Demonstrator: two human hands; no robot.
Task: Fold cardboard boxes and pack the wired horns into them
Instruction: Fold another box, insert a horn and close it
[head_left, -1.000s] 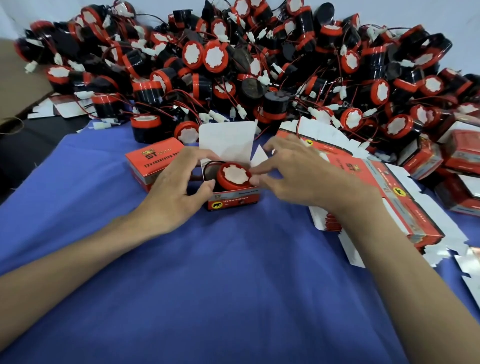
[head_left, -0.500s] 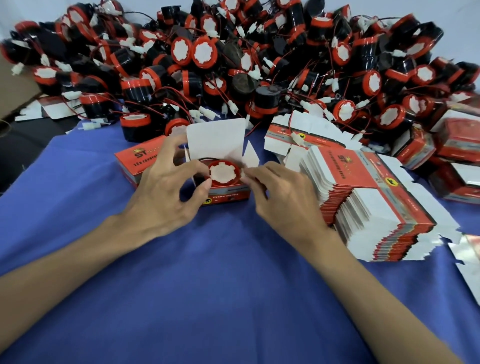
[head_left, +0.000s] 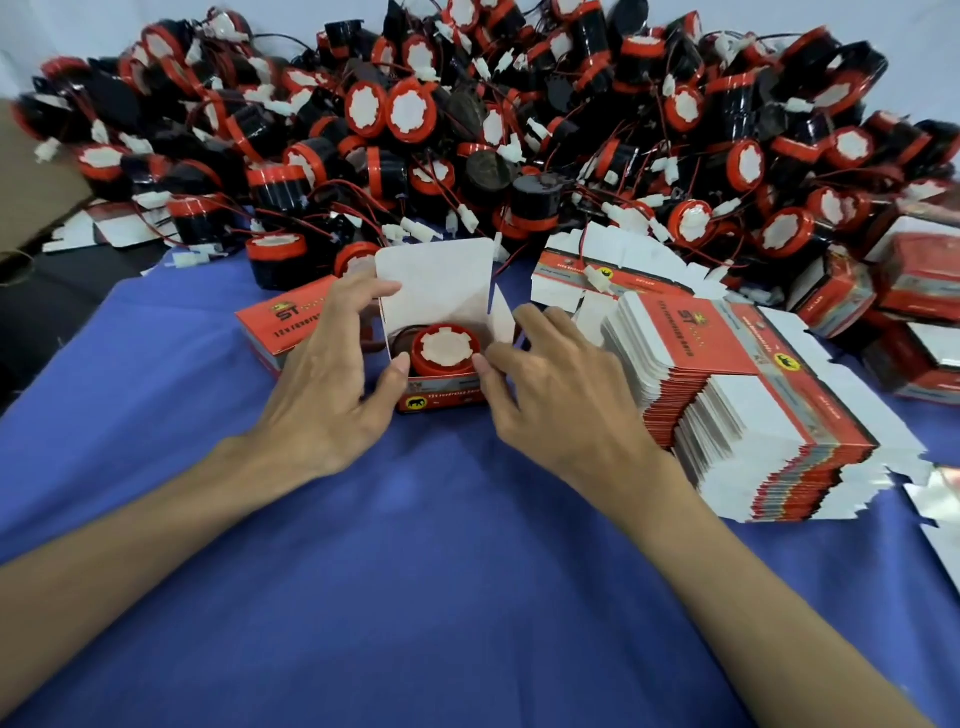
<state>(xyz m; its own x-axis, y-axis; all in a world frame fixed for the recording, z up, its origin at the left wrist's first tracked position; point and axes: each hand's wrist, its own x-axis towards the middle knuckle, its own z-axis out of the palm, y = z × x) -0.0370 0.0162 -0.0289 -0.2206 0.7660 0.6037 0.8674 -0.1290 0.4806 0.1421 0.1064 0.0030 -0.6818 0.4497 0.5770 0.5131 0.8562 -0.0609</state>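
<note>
My left hand (head_left: 322, 395) grips box (head_left: 441, 402); right hand (head_left: 561, 400) pinches side flap (head_left: 503, 322) (horn (head_left: 447, 349) seated); lid (head_left: 436, 280) upright just beyond both.

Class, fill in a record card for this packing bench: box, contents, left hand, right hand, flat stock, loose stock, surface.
box: open box, lid flap upright, not yet closed
contents: one horn, white face up
left hand: left hand grips the box's left side
right hand: right hand grips its right side, by the side flap
flat stock: stack of flat boxes, right of the hands
loose stock: pile of horns, behind the box
surface: blue cloth
</note>
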